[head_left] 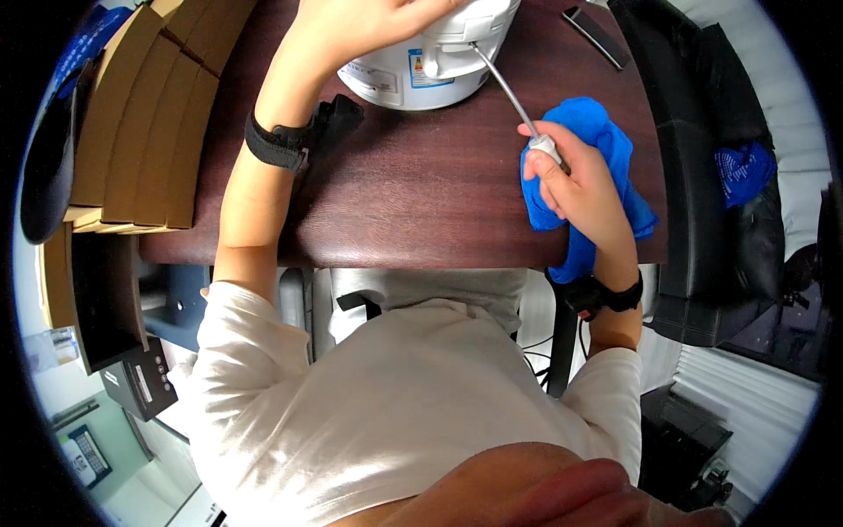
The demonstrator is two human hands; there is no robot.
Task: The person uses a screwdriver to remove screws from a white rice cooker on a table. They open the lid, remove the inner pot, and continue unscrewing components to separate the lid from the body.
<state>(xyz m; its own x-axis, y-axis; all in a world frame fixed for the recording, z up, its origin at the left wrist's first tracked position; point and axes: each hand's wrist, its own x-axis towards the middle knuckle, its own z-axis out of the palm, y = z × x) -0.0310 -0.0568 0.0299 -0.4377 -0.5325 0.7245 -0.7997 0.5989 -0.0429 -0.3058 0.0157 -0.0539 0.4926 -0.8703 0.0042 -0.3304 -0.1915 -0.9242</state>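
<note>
At the top of the head view stands a white rounded appliance [462,91], perhaps a rice cooker, with a blue-edged label and a protruding white handle or bracket. My left hand [364,28] rests against its upper side, thumb stretched out; its other fingers are mostly cut off by the picture's edge. In my right hand [580,186] is a screwdriver [509,90], gripped by its pale handle. Its metal shaft slants up and left, and the tip meets the bracket's right side. Beneath my right hand a crumpled blue cloth [599,123] lies on the table's right edge.
The dark reddish wooden table [413,189] spans the middle. A phone [596,38] lies at its far right. Cardboard boxes [145,132] line the left side, and a black padded seat [702,176] is to the right. Black straps [279,145] circle both my wrists.
</note>
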